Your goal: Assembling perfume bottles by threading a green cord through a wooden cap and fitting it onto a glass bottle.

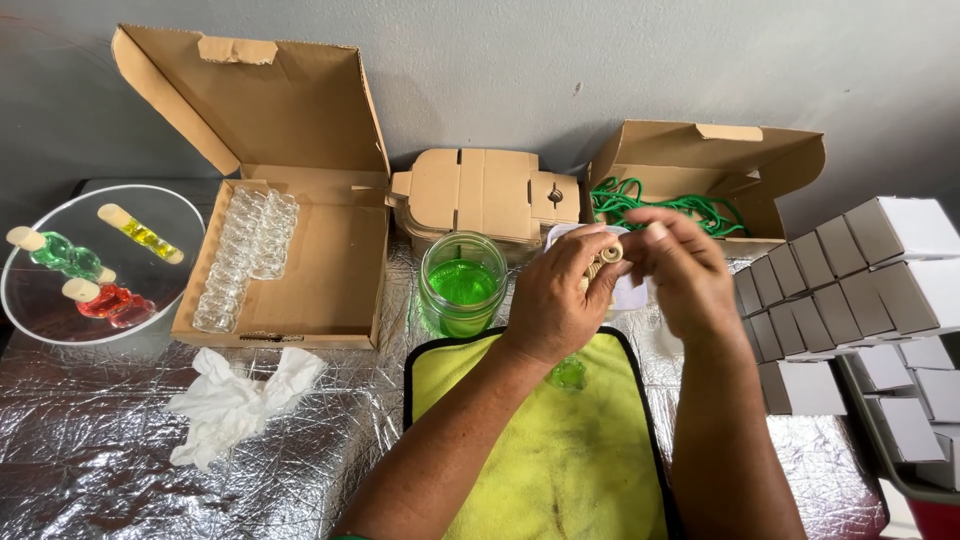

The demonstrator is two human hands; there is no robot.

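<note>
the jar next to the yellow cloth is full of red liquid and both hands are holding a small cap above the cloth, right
Not quite. The head view shows the jar holds green liquid, not red. The rest stands: the left hand and right hand hold a small cap above the yellow cloth.

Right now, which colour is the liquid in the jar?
Green. The head view shows the jar just left of the left hand.

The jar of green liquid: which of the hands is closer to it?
Left. The left hand is just right of the jar of green liquid, almost beside its rim; the right hand is farther right, beyond the left.
</note>
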